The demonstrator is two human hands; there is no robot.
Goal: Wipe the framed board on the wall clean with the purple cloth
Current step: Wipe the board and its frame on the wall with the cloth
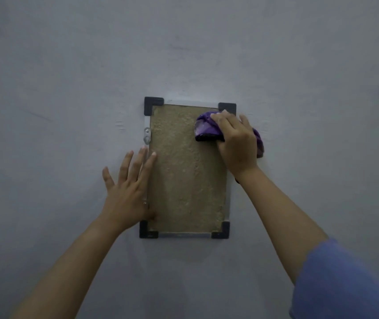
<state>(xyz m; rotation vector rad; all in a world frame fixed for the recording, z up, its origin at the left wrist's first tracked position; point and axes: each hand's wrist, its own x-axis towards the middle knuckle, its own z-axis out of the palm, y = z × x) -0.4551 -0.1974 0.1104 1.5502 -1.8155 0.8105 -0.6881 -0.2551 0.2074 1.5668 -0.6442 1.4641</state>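
Observation:
A framed board (183,176) with a rough brown face, a silver frame and black corner caps hangs on the grey wall. My right hand (235,141) grips a bunched purple cloth (206,128) and presses it against the board's upper right corner; part of the cloth sticks out to the right of the hand. My left hand (128,189) lies flat with fingers spread on the board's left frame edge and the wall beside it.
The grey wall (68,88) surrounds the board on all sides. A small metal hanger bracket (147,135) with a screw sits on the left frame edge, just above my left fingertips.

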